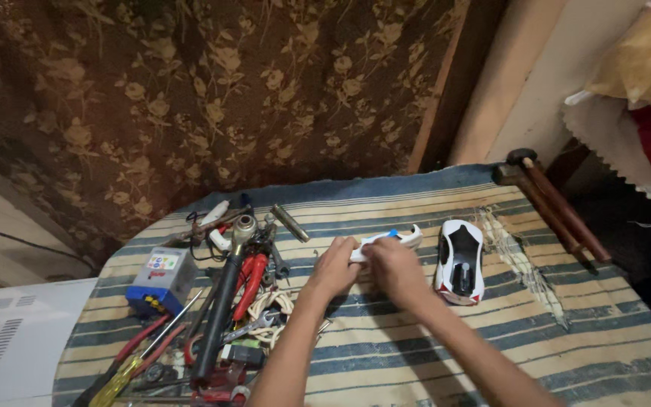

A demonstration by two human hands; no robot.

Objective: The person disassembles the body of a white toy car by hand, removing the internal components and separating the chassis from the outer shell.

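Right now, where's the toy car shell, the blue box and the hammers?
white toy car shell (460,260), head view, on its roof.
blue box (161,281), head view, on its top face.
hammers (548,197), head view, on a wooden handle.

Both bare forearms reach forward from the lower edge and converge. The left hand (334,265) curls its fingers closed, knuckles up; the right hand (392,265) lies just beside it, touching, fingers bent downward.
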